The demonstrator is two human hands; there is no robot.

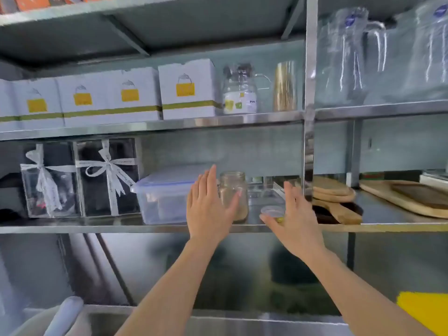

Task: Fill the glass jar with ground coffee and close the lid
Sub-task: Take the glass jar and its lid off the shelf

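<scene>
A small clear glass jar [233, 193] stands open on the steel shelf [121, 227], with no lid on it. My left hand [208, 204] is open just left of the jar, thumb reaching across its front, fingers spread. A round lid [272, 211] lies flat on the shelf to the right of the jar. My right hand [294, 219] hovers over it with fingers apart, thumb at the lid's near edge. No ground coffee can be made out.
A clear plastic box [164, 200] with a blue-trimmed lid sits left of the jar. Two ribboned gift boxes [80, 180] stand further left. Wooden boards [334, 197] lie right of the upright post [308, 151]. White boxes and glass pitchers fill the shelf above.
</scene>
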